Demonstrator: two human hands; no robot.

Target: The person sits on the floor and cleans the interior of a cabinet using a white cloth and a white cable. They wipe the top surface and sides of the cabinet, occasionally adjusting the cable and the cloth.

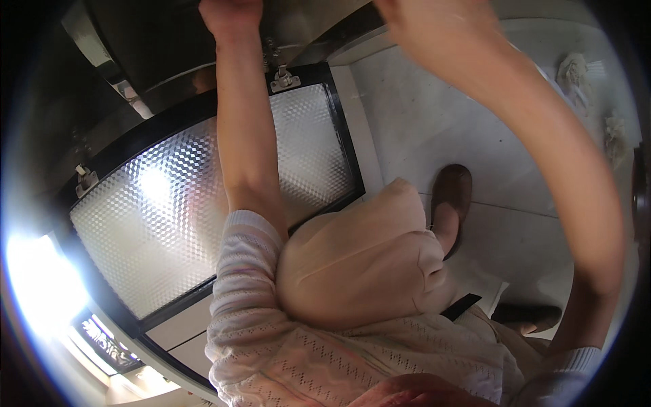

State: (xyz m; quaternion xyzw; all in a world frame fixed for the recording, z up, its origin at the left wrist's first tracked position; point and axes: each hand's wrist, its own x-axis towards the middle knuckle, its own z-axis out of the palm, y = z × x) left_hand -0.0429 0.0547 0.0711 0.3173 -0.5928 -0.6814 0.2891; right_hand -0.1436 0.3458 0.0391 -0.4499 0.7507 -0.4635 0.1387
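At the upper edge of the head view, my left hand reaches into a dark area above an open cabinet door with a patterned silvery panel and black frame. Its fingers are cut off by the picture's edge. My right hand, blurred, is also partly beyond the top edge, over the side of the pale floor. What either hand touches is hidden. A metal hinge is fixed to the door frame beside my left forearm, and a second hinge sits farther left.
My bent leg in pale trousers lies close to the door's lower edge. Brown shoes rest on the tiled floor. Crumpled whitish material lies at the upper right. Strong light glares at the far left.
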